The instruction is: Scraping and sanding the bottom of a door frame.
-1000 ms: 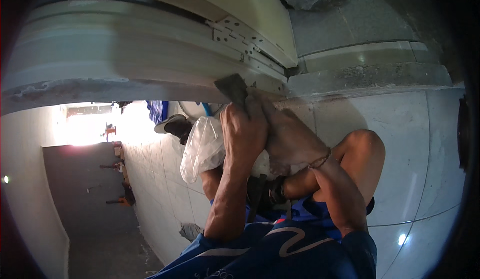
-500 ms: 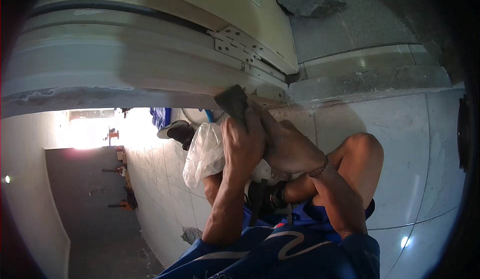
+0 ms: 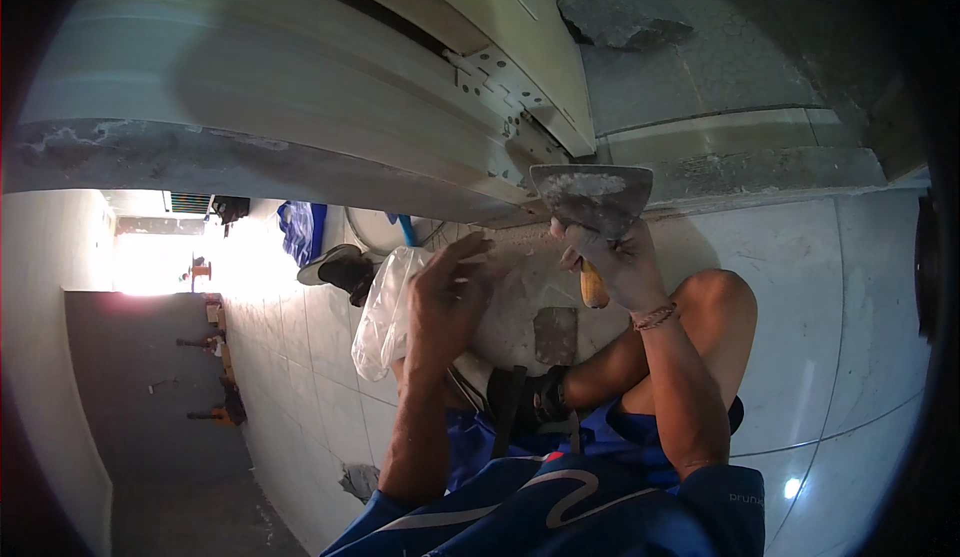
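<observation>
My right hand [image 3: 628,265] grips a putty knife [image 3: 598,193] near the base of its blade. The broad grey blade is smeared with pale residue and points up toward the door frame's lower end. Below my fingers sticks out its yellowish wooden handle [image 3: 593,285]. My left hand [image 3: 450,302] is raised to the left, open, its fingers apart and slightly blurred, with nothing seen in it. Beside that hand hangs a translucent white plastic bag [image 3: 385,319]. A dark, squarish flat piece [image 3: 556,335] lies on the dusty floor between my hands.
Ahead runs the pale door frame [image 3: 330,87] with a metal hinge [image 3: 505,85] on the door. A grey stone slab [image 3: 622,15] lies beyond the sill [image 3: 760,172]. Farther left are a shoe [image 3: 335,265] and blue cloth [image 3: 302,232]. My bent leg [image 3: 700,327] is at right.
My hands, together at the door frame before, have separated. The left moved down and left; the right moved right, the putty knife now showing broadside. The flat piece on the floor has come into view.
</observation>
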`<state>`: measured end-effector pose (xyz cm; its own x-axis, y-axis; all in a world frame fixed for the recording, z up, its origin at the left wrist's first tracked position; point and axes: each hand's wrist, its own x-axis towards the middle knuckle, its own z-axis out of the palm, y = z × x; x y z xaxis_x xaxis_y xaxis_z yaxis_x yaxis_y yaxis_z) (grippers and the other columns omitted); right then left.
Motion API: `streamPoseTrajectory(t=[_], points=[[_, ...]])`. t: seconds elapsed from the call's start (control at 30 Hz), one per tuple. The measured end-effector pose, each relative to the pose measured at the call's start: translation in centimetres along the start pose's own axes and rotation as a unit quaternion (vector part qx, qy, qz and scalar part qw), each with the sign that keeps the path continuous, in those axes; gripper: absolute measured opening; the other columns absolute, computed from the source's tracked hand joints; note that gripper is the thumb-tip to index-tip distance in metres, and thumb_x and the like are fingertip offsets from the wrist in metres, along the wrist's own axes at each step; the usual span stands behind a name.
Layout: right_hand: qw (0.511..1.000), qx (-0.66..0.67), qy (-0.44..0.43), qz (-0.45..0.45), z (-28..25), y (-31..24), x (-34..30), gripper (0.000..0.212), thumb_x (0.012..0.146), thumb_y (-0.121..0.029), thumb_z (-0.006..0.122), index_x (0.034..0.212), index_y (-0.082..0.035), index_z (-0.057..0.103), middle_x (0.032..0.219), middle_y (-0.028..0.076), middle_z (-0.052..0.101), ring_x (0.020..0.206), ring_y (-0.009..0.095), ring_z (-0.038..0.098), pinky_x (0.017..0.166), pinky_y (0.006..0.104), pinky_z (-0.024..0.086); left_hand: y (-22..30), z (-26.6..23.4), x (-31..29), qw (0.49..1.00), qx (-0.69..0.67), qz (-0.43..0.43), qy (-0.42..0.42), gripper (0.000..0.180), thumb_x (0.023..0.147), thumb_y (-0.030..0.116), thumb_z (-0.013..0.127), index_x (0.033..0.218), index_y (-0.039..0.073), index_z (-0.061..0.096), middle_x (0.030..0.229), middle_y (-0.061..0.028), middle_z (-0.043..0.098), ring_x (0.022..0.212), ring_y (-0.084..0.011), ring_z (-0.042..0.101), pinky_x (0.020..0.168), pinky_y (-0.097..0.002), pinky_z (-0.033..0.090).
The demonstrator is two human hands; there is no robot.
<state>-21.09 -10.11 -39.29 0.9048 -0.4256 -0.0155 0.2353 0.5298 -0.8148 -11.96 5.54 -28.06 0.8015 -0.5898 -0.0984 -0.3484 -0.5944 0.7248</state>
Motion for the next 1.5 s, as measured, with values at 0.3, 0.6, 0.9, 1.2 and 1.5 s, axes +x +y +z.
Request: streamPoseTrajectory(t=[0.3,0.6,0.9,1.2,1.5], points=[[0.905,-0.328,0.041,-0.269,1.9,0.3,1.5,0.041,0.07,-0.002,0.066,0.111,-0.007,0.063,0.1,0.008,0.064,0.082,0.024,0.066,0.067,0.0324,0.056,-0.8,1.5,1.5,0.98,-0.182,0.074,-0.009,0.039,0.084,0.004,0.061,0.121,-0.003,0.052,0.109,-0.0151,0.061,0.101,-0.0219,0.061,0.086,-0.0318,0.05],[0.677,-0.543,-0.032,-0.496,1.0,-5.4,6.7,0.036,0.068,-0.018,0.064,0.103,-0.016,0.066,0.098,0.0,0.063,0.087,0.02,0.06,0.075,0.0353,0.048,1.8,1.0,2.6,0.892,-0.436,-0.035,-0.112,0.057,0.091,0.035,0.055,0.129,-0.007,0.041,0.113,-0.0185,0.057,0.104,-0.0284,0.058,0.085,-0.0401,0.051],[0.683,-0.523,-0.041,-0.509,1.3,-3.9,8.3,0.029,0.071,-0.021,0.061,0.099,-0.017,0.066,0.098,-0.003,0.064,0.087,0.018,0.06,0.076,0.0331,0.045,3.1,2.9,4.9,0.966,-0.254,0.011,0.041,0.028,0.093,0.021,0.048,0.097,-0.006,0.057,0.083,-0.0054,0.06,0.076,-0.0112,0.052,0.067,-0.0282,0.046],[0.672,-0.564,-0.07,-0.474,0.3,-1.5,7.7,0.027,0.073,-0.019,0.059,0.1,-0.018,0.066,0.098,-0.004,0.064,0.083,0.016,0.06,0.074,0.0306,0.045,-0.1,5.4,4.3,0.944,-0.318,0.002,0.086,0.025,0.092,0.018,0.048,0.097,-0.004,0.059,0.081,-0.0029,0.059,0.075,-0.0093,0.049,0.067,-0.0256,0.042],[0.938,-0.283,-0.005,-0.202,3.5,0.5,0.6,0.045,0.08,0.002,0.055,0.124,-0.008,0.054,0.109,0.009,0.057,0.078,0.017,0.06,0.069,0.03,0.051,-1.4,2.5,1.7,0.93,-0.363,0.03,-0.054,0.043,0.095,0.034,0.043,0.115,-0.003,0.053,0.098,-0.0125,0.061,0.09,-0.0162,0.058,0.076,-0.0299,0.05]])
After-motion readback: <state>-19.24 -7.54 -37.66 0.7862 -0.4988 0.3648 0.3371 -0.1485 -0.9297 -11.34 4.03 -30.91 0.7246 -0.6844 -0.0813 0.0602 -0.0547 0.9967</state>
